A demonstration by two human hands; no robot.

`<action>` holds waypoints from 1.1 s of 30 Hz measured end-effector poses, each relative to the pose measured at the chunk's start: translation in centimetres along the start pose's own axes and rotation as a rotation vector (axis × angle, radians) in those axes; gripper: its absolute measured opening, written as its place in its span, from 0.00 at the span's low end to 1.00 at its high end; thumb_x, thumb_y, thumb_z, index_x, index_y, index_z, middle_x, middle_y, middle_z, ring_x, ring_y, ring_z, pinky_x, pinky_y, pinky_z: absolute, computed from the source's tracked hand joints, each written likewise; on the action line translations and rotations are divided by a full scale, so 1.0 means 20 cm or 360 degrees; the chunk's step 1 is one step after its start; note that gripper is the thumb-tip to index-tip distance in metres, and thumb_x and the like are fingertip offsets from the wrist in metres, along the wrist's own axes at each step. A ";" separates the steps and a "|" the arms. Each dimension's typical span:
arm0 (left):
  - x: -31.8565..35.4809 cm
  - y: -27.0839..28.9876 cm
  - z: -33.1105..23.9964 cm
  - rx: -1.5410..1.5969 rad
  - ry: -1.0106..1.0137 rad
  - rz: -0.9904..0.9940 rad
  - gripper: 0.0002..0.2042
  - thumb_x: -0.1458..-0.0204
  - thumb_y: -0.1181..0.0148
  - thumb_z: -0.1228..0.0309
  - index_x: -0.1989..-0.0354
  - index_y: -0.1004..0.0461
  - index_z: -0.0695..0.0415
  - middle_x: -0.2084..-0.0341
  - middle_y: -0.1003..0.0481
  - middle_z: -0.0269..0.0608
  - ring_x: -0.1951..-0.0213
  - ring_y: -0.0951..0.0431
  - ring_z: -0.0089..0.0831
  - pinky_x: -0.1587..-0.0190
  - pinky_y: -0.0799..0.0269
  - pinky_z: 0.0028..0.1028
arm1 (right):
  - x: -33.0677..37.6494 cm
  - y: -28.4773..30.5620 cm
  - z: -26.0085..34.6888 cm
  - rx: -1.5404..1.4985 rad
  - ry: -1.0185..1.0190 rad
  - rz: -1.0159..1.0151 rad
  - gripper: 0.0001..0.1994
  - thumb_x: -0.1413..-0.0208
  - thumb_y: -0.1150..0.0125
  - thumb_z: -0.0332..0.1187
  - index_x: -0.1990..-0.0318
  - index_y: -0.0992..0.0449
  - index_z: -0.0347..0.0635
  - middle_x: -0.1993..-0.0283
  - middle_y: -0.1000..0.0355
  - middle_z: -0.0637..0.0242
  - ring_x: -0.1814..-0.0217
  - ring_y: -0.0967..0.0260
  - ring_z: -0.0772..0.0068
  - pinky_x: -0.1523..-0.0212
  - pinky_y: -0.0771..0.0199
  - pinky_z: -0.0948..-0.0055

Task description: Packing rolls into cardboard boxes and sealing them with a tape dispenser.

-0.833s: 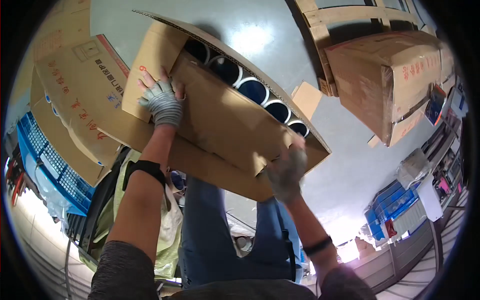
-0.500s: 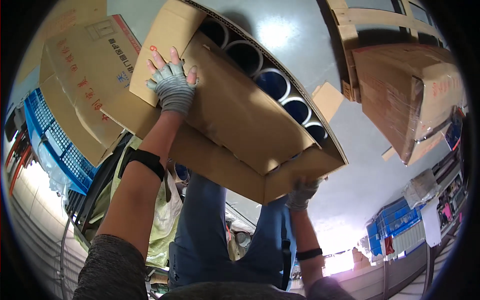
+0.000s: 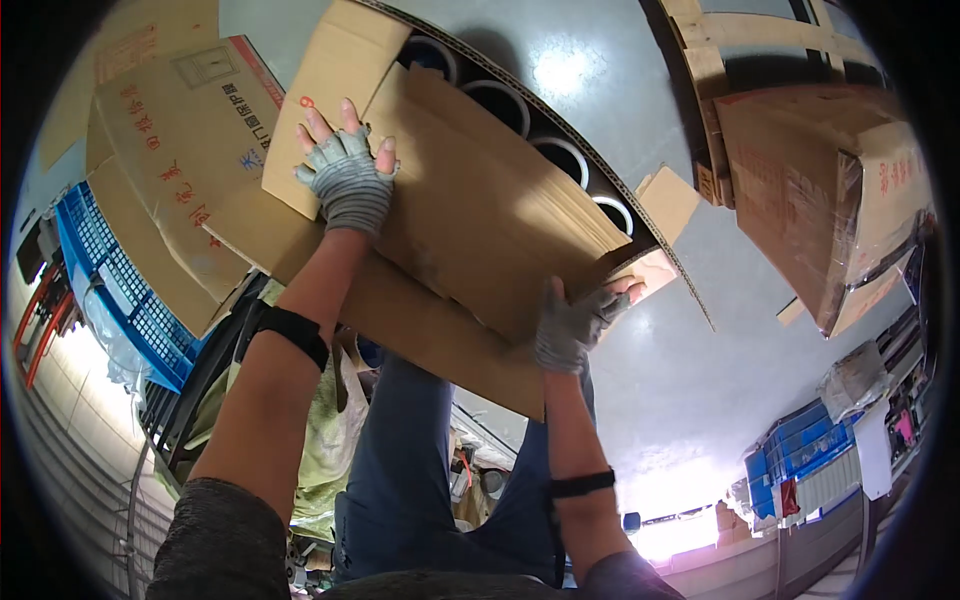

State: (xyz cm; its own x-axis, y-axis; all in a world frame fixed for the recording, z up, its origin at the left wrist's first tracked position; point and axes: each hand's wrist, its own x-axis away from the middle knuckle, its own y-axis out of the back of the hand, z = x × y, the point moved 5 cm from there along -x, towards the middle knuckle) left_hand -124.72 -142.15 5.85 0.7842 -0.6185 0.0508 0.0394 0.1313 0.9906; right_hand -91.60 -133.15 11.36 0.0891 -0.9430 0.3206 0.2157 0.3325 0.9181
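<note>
Above my knees: the open carton (image 3: 440, 340) sits tilted, reaching beyond both my hands.
Left hand (image 3: 350, 185): spread flat in its grey fingerless glove, pressing rather than grasping, across the brown panel's (image 3: 500, 200) left end and the side flap (image 3: 325, 110).
Right hand (image 3: 577, 325): thumb and fingers apart at the carton's right end; whether I pinch cardboard there, I cannot tell.
White-rimmed tubes (image 3: 497, 107): in a row along the carton's far side, beyond the panel, apart from my fingers.
</note>
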 end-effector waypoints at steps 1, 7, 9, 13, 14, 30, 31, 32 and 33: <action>0.01 -0.01 0.01 -0.0035 -0.0015 0.0017 0.40 0.53 0.51 0.42 0.32 0.54 0.43 0.32 0.63 0.57 0.35 0.57 0.61 0.49 0.53 0.67 | 0.01 0.05 0.00 -0.0279 -0.0007 0.0182 0.52 0.56 0.33 0.47 0.33 0.62 0.30 0.31 0.65 0.34 0.29 0.63 0.35 0.32 0.53 0.55; -0.06 0.05 0.00 -0.0075 -0.0018 0.0209 0.40 0.53 0.48 0.44 0.32 0.55 0.42 0.33 0.67 0.58 0.34 0.61 0.62 0.48 0.56 0.71 | -0.05 0.00 -0.03 0.0326 0.0564 0.0392 0.52 0.62 0.29 0.46 0.35 0.57 0.29 0.33 0.63 0.29 0.29 0.67 0.33 0.33 0.55 0.47; -0.07 0.11 -0.02 -0.0036 0.0027 0.0306 0.39 0.52 0.48 0.45 0.32 0.55 0.42 0.33 0.68 0.58 0.34 0.62 0.62 0.48 0.56 0.72 | -0.05 0.00 0.06 0.0554 0.0420 0.0262 0.50 0.59 0.32 0.48 0.37 0.54 0.25 0.35 0.59 0.28 0.30 0.67 0.31 0.33 0.56 0.47; -0.10 0.28 0.05 0.0004 0.0067 0.0557 0.39 0.50 0.48 0.48 0.31 0.57 0.42 0.33 0.67 0.57 0.33 0.62 0.62 0.44 0.55 0.67 | -0.05 -0.04 0.10 0.0830 0.0418 0.0503 0.48 0.58 0.34 0.48 0.38 0.52 0.21 0.35 0.60 0.27 0.29 0.68 0.31 0.31 0.61 0.47; -0.09 0.33 0.05 0.0051 0.0036 0.0660 0.39 0.50 0.48 0.48 0.31 0.58 0.42 0.33 0.64 0.56 0.34 0.60 0.61 0.43 0.53 0.62 | -0.04 -0.03 0.07 0.0775 0.0506 0.0420 0.48 0.58 0.34 0.49 0.39 0.52 0.20 0.36 0.60 0.26 0.29 0.67 0.32 0.31 0.63 0.47; 0.07 0.40 0.34 0.1161 0.0565 -0.0498 0.24 0.49 0.49 0.72 0.41 0.36 0.51 0.36 0.49 0.50 0.34 0.57 0.55 0.35 0.58 0.49 | 0.10 -0.10 0.03 0.0589 0.0265 0.0573 0.50 0.57 0.32 0.42 0.33 0.60 0.33 0.31 0.73 0.33 0.28 0.74 0.33 0.31 0.56 0.52; 0.05 0.39 0.31 0.0963 0.0508 -0.0402 0.25 0.51 0.48 0.75 0.41 0.36 0.49 0.37 0.47 0.49 0.34 0.55 0.55 0.36 0.55 0.49 | 0.10 -0.10 0.01 0.0631 0.0281 0.0582 0.50 0.57 0.32 0.42 0.33 0.60 0.33 0.31 0.73 0.33 0.28 0.74 0.33 0.31 0.56 0.52; 0.04 0.36 0.29 0.0975 0.0547 -0.0378 0.25 0.51 0.48 0.75 0.41 0.36 0.49 0.37 0.47 0.49 0.34 0.55 0.55 0.36 0.55 0.49 | 0.10 -0.11 0.04 0.0594 0.0327 0.0616 0.50 0.57 0.32 0.42 0.33 0.60 0.32 0.31 0.74 0.33 0.28 0.74 0.32 0.32 0.56 0.53; 0.03 0.34 0.29 0.0848 0.0512 -0.0321 0.24 0.51 0.47 0.73 0.42 0.36 0.48 0.38 0.46 0.48 0.35 0.53 0.55 0.38 0.54 0.50 | 0.13 -0.11 0.07 0.0556 0.0359 0.0649 0.50 0.57 0.32 0.42 0.34 0.59 0.31 0.31 0.74 0.33 0.28 0.74 0.32 0.32 0.56 0.53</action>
State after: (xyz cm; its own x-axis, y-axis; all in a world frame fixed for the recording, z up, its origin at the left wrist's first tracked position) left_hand -127.56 -146.02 13.28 0.9430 -0.3169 -0.1015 -0.0420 -0.4161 0.9084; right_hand -93.13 -136.27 10.47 0.3105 -0.7010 0.6420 -0.2098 0.6082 0.7655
